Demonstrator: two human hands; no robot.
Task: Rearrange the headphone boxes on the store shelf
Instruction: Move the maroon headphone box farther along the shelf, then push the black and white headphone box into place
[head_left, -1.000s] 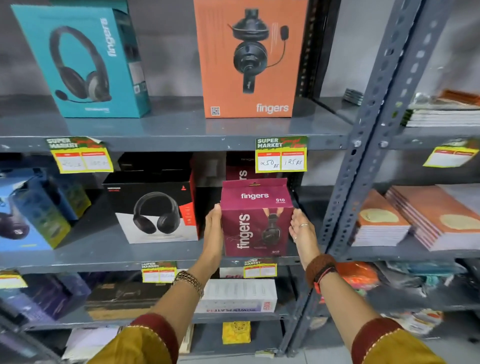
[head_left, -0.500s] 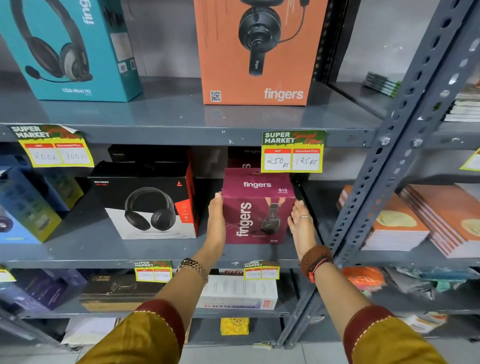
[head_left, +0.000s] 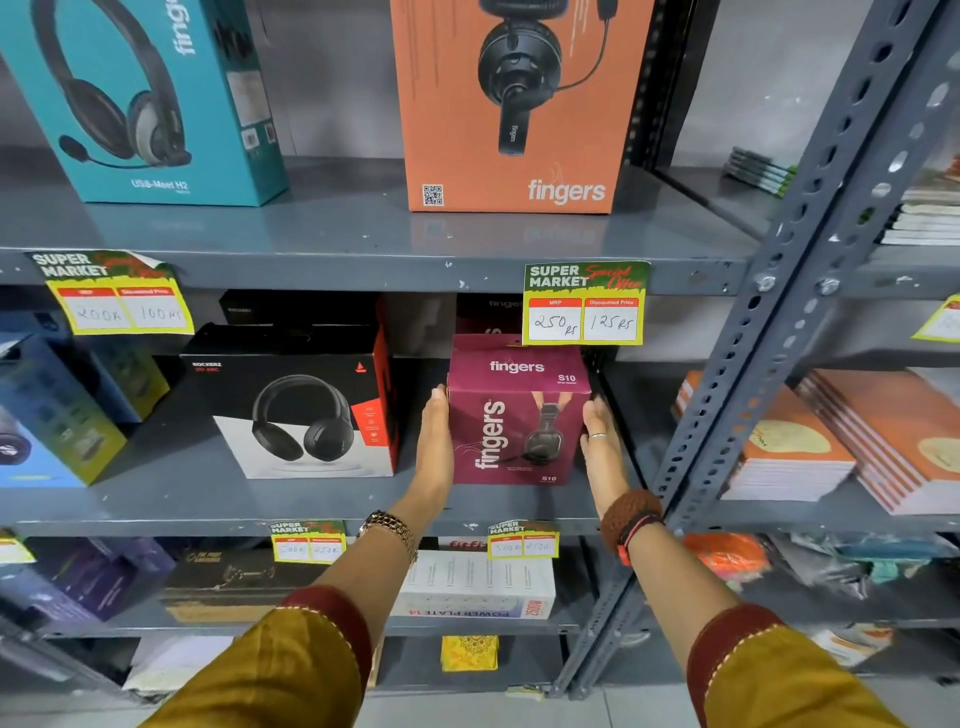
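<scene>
Left hand and right hand, fingers straight, pressed maroon box sides; box seated on shelf, placement judged nearly complete.

Cut off, covered or unreadable on the shelves

The picture's top edge crops the teal box and the orange box. Your left hand and right hand lie flat along the maroon box and cover its side faces, so you cannot see the palms. The shadowed box behind it shows only part of its lettering. The blue boxes at the left are blurred, and the writing on the lower price tags is too small to read.
</scene>
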